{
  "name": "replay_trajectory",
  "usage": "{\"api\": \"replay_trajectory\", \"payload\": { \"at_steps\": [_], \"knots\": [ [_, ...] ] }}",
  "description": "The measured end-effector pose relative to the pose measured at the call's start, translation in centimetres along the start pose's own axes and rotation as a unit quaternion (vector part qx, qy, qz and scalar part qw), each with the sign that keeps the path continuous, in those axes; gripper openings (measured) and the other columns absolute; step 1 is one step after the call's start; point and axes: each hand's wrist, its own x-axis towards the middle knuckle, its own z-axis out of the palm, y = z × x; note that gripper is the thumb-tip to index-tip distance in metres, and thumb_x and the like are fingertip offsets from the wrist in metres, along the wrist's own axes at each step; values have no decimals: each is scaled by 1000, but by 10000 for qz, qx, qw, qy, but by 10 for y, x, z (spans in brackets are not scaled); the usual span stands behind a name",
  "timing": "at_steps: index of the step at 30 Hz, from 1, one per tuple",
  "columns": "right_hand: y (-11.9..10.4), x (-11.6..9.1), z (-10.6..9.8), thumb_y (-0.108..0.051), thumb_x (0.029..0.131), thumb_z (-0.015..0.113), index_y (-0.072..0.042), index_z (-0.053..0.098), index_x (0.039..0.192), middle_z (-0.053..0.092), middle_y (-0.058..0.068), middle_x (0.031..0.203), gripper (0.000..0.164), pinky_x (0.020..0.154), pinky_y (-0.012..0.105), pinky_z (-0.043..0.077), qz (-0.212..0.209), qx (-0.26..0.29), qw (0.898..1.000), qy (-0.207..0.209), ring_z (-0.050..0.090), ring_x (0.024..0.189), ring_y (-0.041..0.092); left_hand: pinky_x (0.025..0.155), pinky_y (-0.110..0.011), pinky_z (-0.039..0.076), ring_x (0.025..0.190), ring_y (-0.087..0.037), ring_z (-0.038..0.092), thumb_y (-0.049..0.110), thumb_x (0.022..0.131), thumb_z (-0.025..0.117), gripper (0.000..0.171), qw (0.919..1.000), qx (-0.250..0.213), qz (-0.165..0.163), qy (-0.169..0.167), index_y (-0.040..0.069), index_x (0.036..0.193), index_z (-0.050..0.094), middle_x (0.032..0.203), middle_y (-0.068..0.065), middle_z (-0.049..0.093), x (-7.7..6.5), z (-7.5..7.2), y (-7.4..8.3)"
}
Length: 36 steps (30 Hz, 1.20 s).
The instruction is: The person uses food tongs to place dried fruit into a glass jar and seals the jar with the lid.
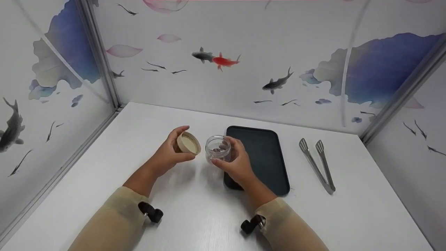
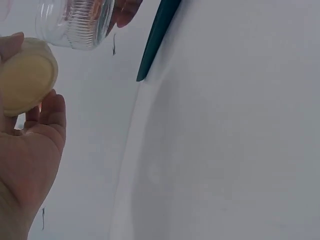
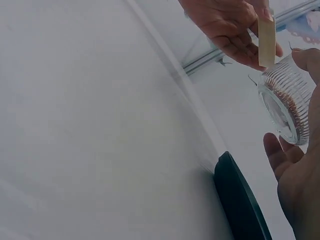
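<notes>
My left hand (image 1: 167, 155) grips a beige lid (image 1: 189, 143) by its edge, tilted so that its hollow inner side faces the head camera. Just right of it, my right hand (image 1: 239, 161) holds a clear ribbed jar (image 1: 218, 148) around its side, raised over the table near the tray's left edge. The jar's mouth is uncovered, and some small brownish contents lie low inside it. Lid and jar are a short gap apart in the head view. The left wrist view shows the lid (image 2: 27, 80) below the jar (image 2: 80, 22).
A dark rectangular tray (image 1: 263, 153) lies on the white table (image 1: 195, 223), partly behind the right hand. Metal tongs (image 1: 318, 167) with slotted ends lie spread to its right. Walls printed with fish (image 1: 224, 61) enclose the table at the back and sides.
</notes>
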Motion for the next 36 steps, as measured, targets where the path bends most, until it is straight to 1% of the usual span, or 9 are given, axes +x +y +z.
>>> {"api": "replay_trajectory", "payload": {
  "at_steps": [2,4,7,9,15,21,27,31,36],
  "knots": [
    [-1,-1,1,-23,80,96,-16,51,152,53,6,147,85,114,41,53,-2,8,10000,-12,60,136,26,107,-31,53,141,-31,54,9,85,88,102,10000,10,31,34,31,161,23,161,-6,42,-1,1,1],
    [-1,-1,3,-22,79,96,-16,50,153,52,6,148,87,114,42,53,27,-11,10000,-20,60,136,26,107,-30,53,145,-31,51,8,86,87,101,10000,-34,87,6,26,159,20,165,-6,37,-2,2,2],
    [-2,-2,4,-21,79,96,-16,49,153,51,9,149,88,116,43,51,96,-30,9999,-33,59,137,25,106,-27,53,147,-32,49,8,86,87,97,9999,-81,132,-61,22,156,21,168,-7,34,-2,3,2],
    [-2,-3,5,-22,79,96,-16,48,154,50,12,151,89,117,44,50,152,-38,9999,-51,58,138,25,104,-27,53,145,-32,49,7,87,86,94,9996,-152,191,-149,21,155,23,165,-9,35,-2,4,3],
    [-6,-3,6,-25,79,97,-17,46,157,49,7,152,94,120,46,47,267,-106,9996,-72,56,141,23,103,-32,55,135,-31,52,9,89,85,89,9988,-192,292,-332,22,157,30,153,-11,41,0,5,9],
    [-11,-5,9,-32,77,99,-22,48,156,50,5,155,95,120,49,48,290,-551,9981,27,54,140,23,105,-37,55,140,-36,52,14,90,86,85,9992,70,225,-323,29,159,39,154,-7,44,1,7,14],
    [-11,-8,12,-35,77,98,-24,49,157,56,-1,151,94,117,49,50,276,-789,9965,-53,57,136,22,103,-38,57,138,-32,54,16,91,86,84,9988,305,90,-374,32,161,41,156,-4,45,4,10,15],
    [-10,-8,13,-36,79,96,-21,49,159,55,1,152,94,114,48,52,144,-978,9950,-170,57,132,22,101,-39,57,135,-30,56,21,90,88,85,9981,465,26,-414,34,161,42,157,-2,46,5,12,16],
    [-10,-9,14,-38,79,95,-22,49,159,55,0,152,93,112,47,53,103,-1205,9924,-209,57,131,21,103,-42,57,136,-29,56,27,88,90,87,9946,959,-91,-382,35,161,43,159,1,45,7,15,19]
  ]
}}
